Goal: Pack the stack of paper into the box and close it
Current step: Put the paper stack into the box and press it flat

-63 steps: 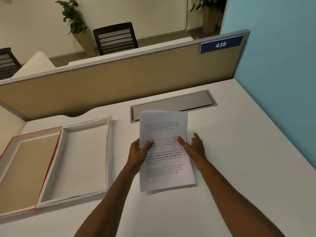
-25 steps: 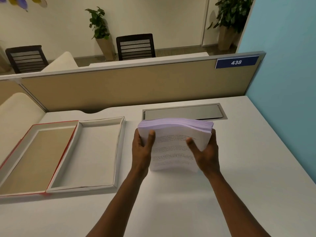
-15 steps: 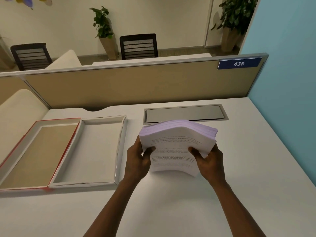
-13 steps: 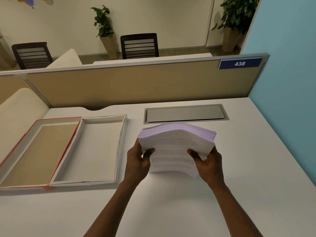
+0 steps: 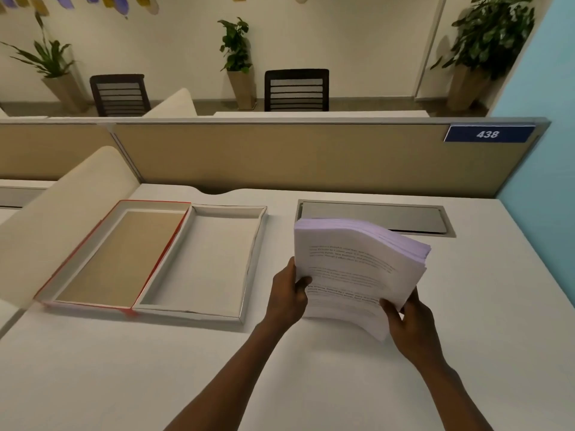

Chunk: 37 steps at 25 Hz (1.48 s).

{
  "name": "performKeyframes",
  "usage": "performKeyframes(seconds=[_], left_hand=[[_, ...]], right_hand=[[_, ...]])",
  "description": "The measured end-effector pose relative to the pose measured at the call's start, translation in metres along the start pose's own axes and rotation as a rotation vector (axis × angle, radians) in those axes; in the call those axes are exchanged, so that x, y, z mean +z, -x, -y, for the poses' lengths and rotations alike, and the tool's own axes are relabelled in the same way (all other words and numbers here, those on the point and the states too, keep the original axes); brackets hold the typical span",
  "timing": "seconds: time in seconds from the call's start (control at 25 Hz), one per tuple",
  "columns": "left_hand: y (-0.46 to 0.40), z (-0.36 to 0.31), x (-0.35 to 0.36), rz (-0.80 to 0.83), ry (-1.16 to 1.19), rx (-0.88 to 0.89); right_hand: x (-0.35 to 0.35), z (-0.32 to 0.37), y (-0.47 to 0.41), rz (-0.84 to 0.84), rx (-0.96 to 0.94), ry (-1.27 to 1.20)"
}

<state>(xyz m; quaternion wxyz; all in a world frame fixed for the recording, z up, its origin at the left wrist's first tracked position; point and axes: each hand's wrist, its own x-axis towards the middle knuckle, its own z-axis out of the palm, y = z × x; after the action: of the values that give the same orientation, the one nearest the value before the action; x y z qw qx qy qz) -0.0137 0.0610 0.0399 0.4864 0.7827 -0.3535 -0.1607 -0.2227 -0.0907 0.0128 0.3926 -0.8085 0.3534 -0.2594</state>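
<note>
Hands (image 5: 287,298) (image 5: 410,326) clasp tilted paper stack (image 5: 357,269) edges.

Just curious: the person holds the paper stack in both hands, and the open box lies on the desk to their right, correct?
Not quite. In the head view both hands, left hand and right hand, do hold the paper stack, but the open box lies to their left.
</note>
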Motion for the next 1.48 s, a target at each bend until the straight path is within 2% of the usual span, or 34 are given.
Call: performKeyframes(seconds=[0.2, 0.36, 0.56, 0.88, 1.08, 1.32, 1.48], left_hand=[[-0.002, -0.013, -0.038, 0.021, 0.019, -0.005], [-0.004, -0.021, -0.093, -0.085, 0.106, -0.125], [-0.015, 0.003, -0.177, -0.114, 0.159, -0.287], [-0.072, 0.074, -0.287, -0.132, 0.12, -0.494], [-0.101, 0.118, -0.297, -0.039, 0.138, -0.568], [-0.119, 0.158, -0.293, 0.083, 0.165, -0.578], [-0.126, 0.172, -0.287, 0.178, 0.058, -0.531]], right_hand=[[-0.005, 0.032, -0.012, 0.092, 0.037, -0.075], [0.017, 0.079, -0.031, 0.152, 0.112, -0.345], [0.09, 0.139, -0.054, 0.216, 0.218, -0.557], [0.237, 0.208, -0.087, 0.239, 0.448, -0.59], [0.29, 0.212, -0.112, 0.224, 0.558, -0.475], [0.327, 0.208, -0.116, 0.161, 0.537, -0.126], [0.344, 0.206, -0.113, 0.177, 0.522, 0.053]])
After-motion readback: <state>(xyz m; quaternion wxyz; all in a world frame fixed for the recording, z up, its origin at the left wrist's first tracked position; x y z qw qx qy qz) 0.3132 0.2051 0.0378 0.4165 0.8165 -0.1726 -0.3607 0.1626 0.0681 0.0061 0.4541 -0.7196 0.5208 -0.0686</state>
